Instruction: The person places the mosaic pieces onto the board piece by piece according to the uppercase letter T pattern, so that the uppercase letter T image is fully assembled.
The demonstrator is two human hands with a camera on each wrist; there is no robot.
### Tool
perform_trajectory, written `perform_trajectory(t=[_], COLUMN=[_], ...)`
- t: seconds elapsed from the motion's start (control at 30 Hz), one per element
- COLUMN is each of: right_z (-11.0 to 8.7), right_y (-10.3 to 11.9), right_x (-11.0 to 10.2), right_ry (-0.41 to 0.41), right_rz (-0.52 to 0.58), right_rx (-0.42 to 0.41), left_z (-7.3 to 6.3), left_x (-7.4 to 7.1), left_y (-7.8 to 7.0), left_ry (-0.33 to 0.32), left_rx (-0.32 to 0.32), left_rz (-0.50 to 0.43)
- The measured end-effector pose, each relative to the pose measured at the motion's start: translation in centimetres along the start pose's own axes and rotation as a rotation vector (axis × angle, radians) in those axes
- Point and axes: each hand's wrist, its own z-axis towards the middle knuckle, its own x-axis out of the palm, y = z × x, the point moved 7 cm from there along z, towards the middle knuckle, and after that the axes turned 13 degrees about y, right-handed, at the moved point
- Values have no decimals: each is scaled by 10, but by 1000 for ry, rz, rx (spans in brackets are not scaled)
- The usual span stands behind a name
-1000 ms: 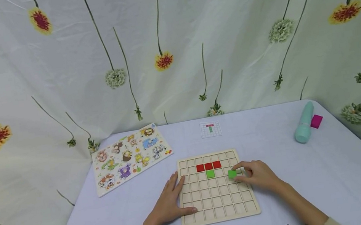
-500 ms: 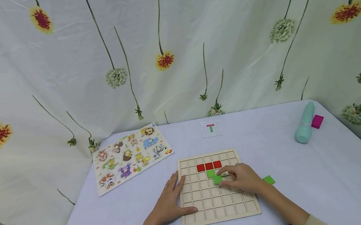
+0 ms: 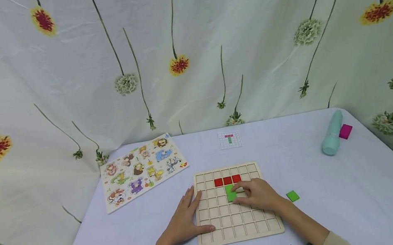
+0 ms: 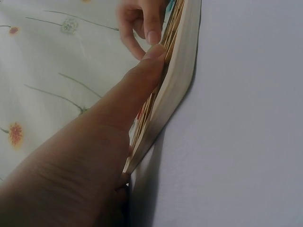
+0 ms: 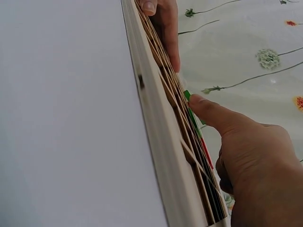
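Observation:
A wooden grid board lies on the table with three red tiles in a row. Under the middle red tile sits a green tile. My right hand pinches a second green tile between thumb and forefinger, directly below the first. In the right wrist view the held tile stands tilted at my thumb tip, its edge above the board. My left hand rests on the board's left side, fingers along the edge and thumb across the lower left squares.
A loose green tile lies right of the board. Behind the board is a pattern card with a red and green T. An animal puzzle lies at left. At back right are a light teal cylindrical item and a magenta piece.
My right hand has carried the green tile leftward from the board's right side to below the first green tile. The loose green tile, hidden before, is now uncovered. My left hand stays put.

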Motion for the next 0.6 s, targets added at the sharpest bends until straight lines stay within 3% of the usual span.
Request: perform_trajectory(t=[0.6], right_z=[0], right_y=[5], right_x=[0], right_ry=[25], right_rz=[-31], right_rx=[15], left_z=[0], left_x=[0], left_y=[-1], left_ry=[-3], left_rx=[-15], left_rz=[-1])
